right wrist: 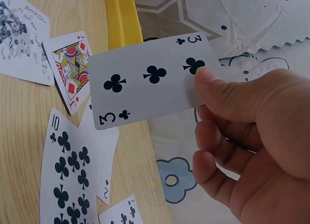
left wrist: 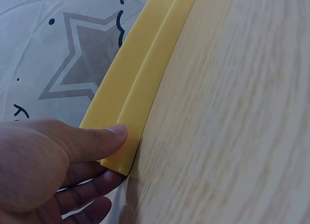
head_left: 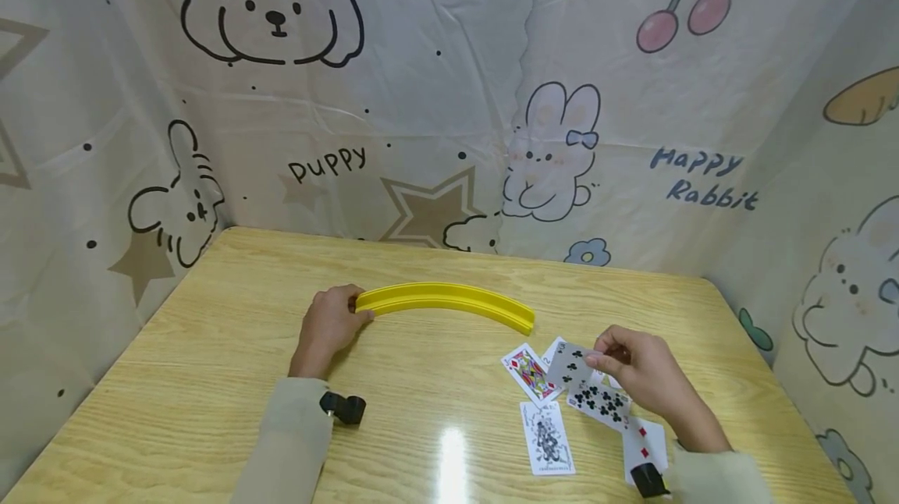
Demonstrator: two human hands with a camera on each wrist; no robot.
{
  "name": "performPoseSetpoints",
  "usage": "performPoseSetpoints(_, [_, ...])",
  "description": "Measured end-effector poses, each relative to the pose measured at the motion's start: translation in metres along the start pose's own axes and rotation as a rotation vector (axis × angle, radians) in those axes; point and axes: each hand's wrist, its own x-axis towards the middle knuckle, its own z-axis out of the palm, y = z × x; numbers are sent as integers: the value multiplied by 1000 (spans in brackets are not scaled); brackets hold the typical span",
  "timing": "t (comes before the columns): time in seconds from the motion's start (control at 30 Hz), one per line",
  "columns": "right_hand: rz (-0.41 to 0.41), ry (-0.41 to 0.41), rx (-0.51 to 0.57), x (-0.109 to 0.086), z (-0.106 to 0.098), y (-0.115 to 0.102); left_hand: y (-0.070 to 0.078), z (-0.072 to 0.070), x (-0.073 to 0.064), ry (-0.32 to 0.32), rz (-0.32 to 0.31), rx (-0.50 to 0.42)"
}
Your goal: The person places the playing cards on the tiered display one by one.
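My left hand point(head_left: 333, 324) grips the left end of a curved yellow card holder point(head_left: 445, 295) lying on the table, its thumb point(left wrist: 104, 141) on the front side. Between the thumb and fingers of my right hand point(head_left: 642, 367) is a three of clubs point(right wrist: 155, 76), face showing, raised over the loose cards. Below it lie a ten of clubs point(right wrist: 68, 171), a jack of diamonds point(right wrist: 71, 71) and a partly covered card point(right wrist: 99, 146) marked 2. A joker point(head_left: 548, 439) lies nearer me. Under the right wrist a diamond card point(head_left: 653, 441) is partly hidden.
Another club card point(right wrist: 123, 212) shows at the lower edge of the right wrist view. The wooden table point(head_left: 232, 379) runs back to a printed cloth point(head_left: 435, 98) that hangs behind and along both sides.
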Motion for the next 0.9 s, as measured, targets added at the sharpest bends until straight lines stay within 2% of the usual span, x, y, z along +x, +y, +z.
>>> performPoseSetpoints(0.33, [6,43,0,11,6,-6,0,0,-1,14,11,8])
performPoseSetpoints(0.57, [-22,52,10,20,8,-12,-1,-1,-2,13,10,4])
performPoseSetpoints(0.9, [-5,54,20,31,17,-15,-2,2,-2,29,-28,-5])
